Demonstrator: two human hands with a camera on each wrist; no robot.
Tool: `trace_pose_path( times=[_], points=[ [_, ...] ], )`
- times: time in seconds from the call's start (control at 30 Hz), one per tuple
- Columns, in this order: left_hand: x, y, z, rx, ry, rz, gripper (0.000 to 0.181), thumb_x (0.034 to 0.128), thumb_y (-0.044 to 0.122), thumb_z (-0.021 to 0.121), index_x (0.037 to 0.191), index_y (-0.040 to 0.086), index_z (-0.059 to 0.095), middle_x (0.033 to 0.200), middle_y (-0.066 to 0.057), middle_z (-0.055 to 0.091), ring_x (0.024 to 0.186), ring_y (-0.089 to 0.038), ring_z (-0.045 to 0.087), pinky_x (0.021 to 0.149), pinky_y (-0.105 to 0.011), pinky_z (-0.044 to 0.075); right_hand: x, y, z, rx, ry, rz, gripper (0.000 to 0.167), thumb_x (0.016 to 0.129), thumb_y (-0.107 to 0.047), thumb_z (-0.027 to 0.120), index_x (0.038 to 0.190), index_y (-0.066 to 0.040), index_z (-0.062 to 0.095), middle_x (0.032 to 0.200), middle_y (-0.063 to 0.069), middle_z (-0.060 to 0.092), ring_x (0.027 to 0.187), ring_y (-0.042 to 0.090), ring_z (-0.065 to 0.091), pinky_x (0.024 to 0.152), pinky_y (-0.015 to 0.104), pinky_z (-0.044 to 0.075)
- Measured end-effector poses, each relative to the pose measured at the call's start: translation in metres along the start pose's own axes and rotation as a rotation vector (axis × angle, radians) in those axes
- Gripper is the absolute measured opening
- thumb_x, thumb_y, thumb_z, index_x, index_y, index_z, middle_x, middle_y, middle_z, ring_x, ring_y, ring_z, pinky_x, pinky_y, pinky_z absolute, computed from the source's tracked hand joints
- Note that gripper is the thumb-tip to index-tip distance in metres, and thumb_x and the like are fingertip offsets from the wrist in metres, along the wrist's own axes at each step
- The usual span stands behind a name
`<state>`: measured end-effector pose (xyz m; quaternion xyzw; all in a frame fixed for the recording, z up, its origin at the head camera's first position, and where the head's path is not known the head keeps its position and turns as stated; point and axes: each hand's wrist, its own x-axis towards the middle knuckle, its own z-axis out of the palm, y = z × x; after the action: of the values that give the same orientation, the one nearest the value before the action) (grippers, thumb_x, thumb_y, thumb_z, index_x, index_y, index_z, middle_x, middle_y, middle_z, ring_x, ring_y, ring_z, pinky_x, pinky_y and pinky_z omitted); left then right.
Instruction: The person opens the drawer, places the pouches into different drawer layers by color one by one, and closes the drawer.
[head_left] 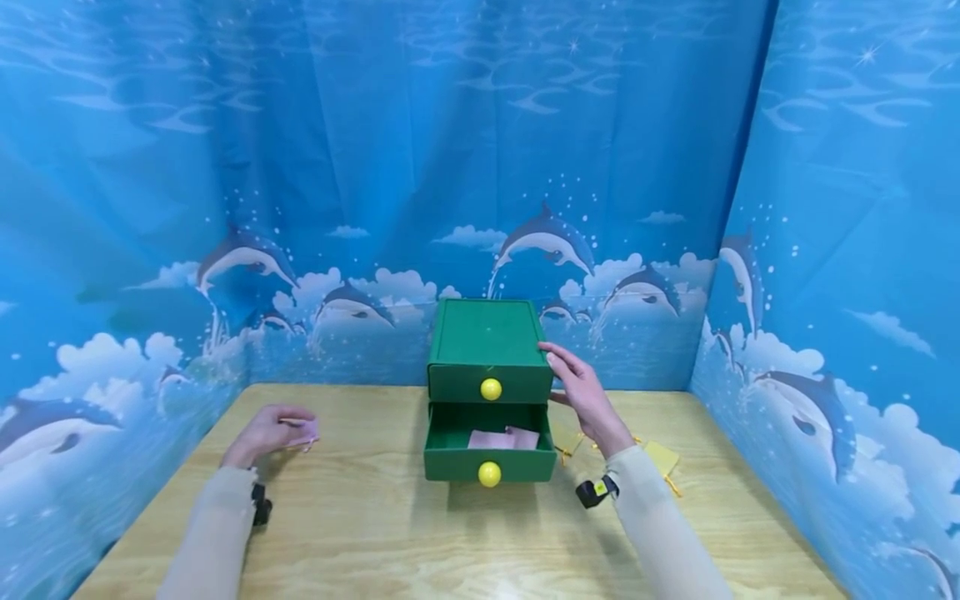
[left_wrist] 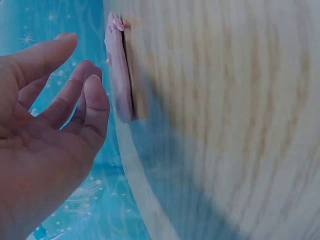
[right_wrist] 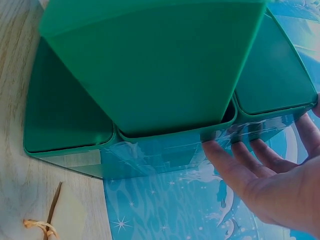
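Note:
A small pink drawstring pouch (left_wrist: 119,75) lies on the table at the left. My left hand (head_left: 264,432) is beside it, fingers loosely bent; in the left wrist view a gap shows between fingertips and pouch. At the middle stands a green drawer cabinet (head_left: 491,332) with yellow knobs. Its middle drawer (head_left: 450,463) is pulled out and has pink pieces of fabric (head_left: 491,439) inside. My right hand (head_left: 588,400) touches the cabinet's right side. In the right wrist view its fingers (right_wrist: 227,162) lie extended against that wall.
Yellow drawstring pouches (head_left: 662,458) lie on the wooden table (head_left: 337,533) to the right of the cabinet, partly behind the right forearm. A blue dolphin-print curtain (head_left: 375,208) surrounds the back and sides. The lower drawer is hidden in the head view.

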<state>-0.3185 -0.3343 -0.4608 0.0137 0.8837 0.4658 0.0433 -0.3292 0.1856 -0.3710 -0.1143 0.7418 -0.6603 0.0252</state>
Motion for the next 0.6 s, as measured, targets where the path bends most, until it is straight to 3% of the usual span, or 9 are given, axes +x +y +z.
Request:
trace_pose_path(
  times=[0.27,0.6],
  points=[
    [0.0006,-0.0044,-0.0004,0.073,0.019,0.001,0.036,0.0916,0.001,0.06,0.127,-0.008,0.059,0.126,-0.031,0.058,0.112,-0.041,0.059,0.092,-0.048,0.053,0.0009,-0.0002,0.0004,0.002,-0.006,-0.007,0.05,0.101,-0.051,0.045,0.145,-0.029,0.047,0.16,-0.002,0.029,0.146,0.032,0.03,0.107,0.061,0.039],
    [0.0074,-0.0105,0.0053,0.184,-0.007,-0.035,0.036,0.0911,0.011,0.067,0.125,-0.001,0.063,0.128,-0.028,0.059,0.119,-0.047,0.053,0.1,-0.063,0.042,-0.0002,0.0008,-0.0002,0.008,0.0,0.0,0.051,0.099,-0.053,0.046,0.145,-0.03,0.047,0.16,-0.002,0.029,0.146,0.032,0.031,0.107,0.06,0.04]
  ],
)
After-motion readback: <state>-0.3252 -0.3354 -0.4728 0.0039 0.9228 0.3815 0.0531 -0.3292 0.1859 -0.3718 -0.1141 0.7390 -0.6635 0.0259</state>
